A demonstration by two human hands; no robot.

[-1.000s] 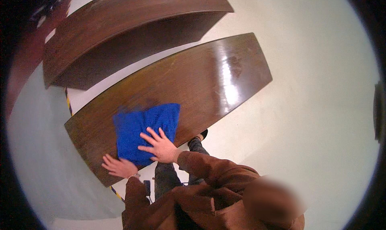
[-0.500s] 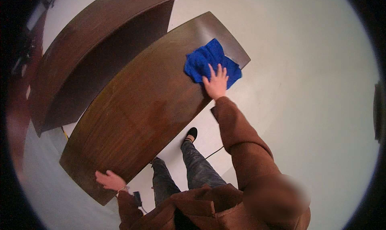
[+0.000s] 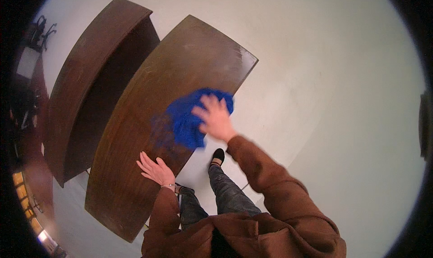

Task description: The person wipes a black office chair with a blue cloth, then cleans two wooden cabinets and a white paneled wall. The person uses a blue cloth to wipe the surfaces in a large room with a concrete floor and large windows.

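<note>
Two hands on a curved wooden tabletop, one pressing a blue cloth.

Nearest, the left hand (image 3: 154, 169) lies flat and open on the near edge of the brown table (image 3: 135, 136), grasping nothing. Just beyond it, the right hand (image 3: 215, 118) rests with fingers spread on the blue cloth (image 3: 187, 118), pressing it onto the tabletop near that edge rather than clenching it; the cloth looks blurred. Farther off stands a second curved wooden piece (image 3: 85, 77), apart from the table.

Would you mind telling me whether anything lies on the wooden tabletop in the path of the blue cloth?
Nothing visible does. The right hand presses the blue cloth on the tabletop, which looks bare around it. The left hand rests flat near the front edge, apart from the cloth.
</note>
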